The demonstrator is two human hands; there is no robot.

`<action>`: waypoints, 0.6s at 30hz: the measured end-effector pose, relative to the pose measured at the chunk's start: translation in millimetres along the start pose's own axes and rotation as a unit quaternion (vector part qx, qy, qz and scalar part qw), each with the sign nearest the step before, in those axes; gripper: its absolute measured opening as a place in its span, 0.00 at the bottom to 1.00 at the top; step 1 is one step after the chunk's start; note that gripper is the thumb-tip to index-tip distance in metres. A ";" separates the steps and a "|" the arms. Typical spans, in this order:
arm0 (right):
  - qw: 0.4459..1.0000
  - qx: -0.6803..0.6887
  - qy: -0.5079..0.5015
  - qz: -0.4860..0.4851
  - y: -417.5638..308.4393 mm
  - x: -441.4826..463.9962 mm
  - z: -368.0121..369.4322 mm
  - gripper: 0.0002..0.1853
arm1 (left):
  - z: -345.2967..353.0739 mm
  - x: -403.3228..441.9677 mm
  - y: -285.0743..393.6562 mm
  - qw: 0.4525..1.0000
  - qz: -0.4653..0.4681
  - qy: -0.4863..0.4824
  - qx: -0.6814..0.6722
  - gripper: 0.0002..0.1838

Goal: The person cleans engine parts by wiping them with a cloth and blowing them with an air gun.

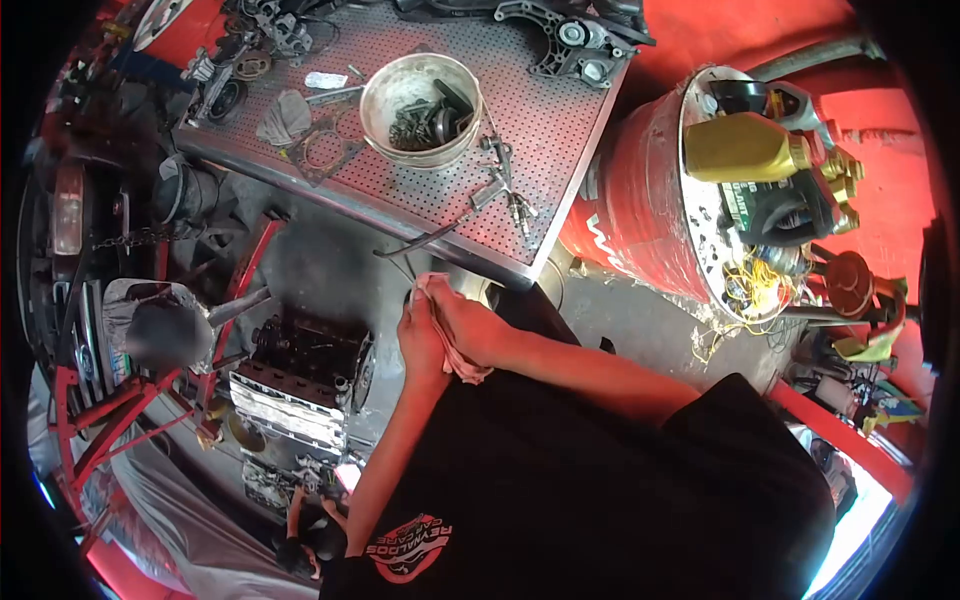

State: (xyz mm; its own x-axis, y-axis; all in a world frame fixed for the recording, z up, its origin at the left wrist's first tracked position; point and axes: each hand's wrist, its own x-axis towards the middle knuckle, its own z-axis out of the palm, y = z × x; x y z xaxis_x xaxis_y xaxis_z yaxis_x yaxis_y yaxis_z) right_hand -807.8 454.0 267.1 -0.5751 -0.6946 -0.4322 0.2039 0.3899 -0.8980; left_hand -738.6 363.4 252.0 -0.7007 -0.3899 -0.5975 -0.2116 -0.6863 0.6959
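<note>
My left hand (pixel 418 342) and my right hand (pixel 468 322) are pressed together in front of my body, both closed around a crumpled pinkish rag (pixel 466 369). The rag's lower end hangs out below the fingers, and a bit of it shows at the top. Whether anything is wrapped inside it is hidden. Just beyond my hands, a dark hose (pixel 432 236) crosses the edge of the perforated metal table (pixel 545 150). On the table are an air-gun-like tool (pixel 487 193), a dirty white bucket (pixel 377 133) with dark metal parts inside, and a flat gasket (pixel 322 152).
An engine block (pixel 290 390) sits low on the left beside a red metal stand (pixel 240 290). At right, a red drum (pixel 640 190) bears a gold oil bottle (pixel 745 147) and other containers. Another person (pixel 320 530) crouches at lower left. A bracket-like engine part (pixel 572 40) lies on the table.
</note>
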 end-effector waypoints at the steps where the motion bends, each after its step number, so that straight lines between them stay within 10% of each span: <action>1: 0.989 -0.131 -0.072 -0.007 0.8 -0.8 -13.9 0.22 | 3.2 5.5 -9.9 0.998 0.004 0.061 0.021 0.19; 2: 0.955 -0.260 -0.144 -0.018 4.1 2.3 -27.9 0.23 | 7.7 8.3 -11.1 0.997 -0.002 0.070 0.023 0.19; 4: 0.938 -0.331 0.031 -0.095 78.3 41.5 -45.4 0.19 | 13.6 7.4 -10.2 0.984 -0.042 0.161 0.071 0.19; 6: 0.947 -0.278 0.156 0.042 126.5 114.4 -82.2 0.21 | 15.2 -4.5 -24.8 0.973 -0.029 0.229 0.030 0.20; 14: 0.912 -0.342 0.225 -0.011 144.6 132.1 -100.4 0.17 | -3.5 -60.4 -53.1 0.943 0.014 0.330 -0.028 0.18; 18: 0.906 -0.365 0.173 0.127 137.4 130.5 -135.9 0.18 | 5.4 -67.1 -49.2 0.949 0.022 0.314 -0.023 0.19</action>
State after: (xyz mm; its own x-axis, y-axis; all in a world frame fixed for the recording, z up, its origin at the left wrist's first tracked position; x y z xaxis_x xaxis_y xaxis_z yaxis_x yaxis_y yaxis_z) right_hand -962.6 499.1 98.6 -0.8230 -0.3439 -0.4520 -0.1407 0.8945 -0.4243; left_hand -684.9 426.6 260.0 -0.1618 -0.6981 -0.6975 -0.1510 -0.6809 0.7166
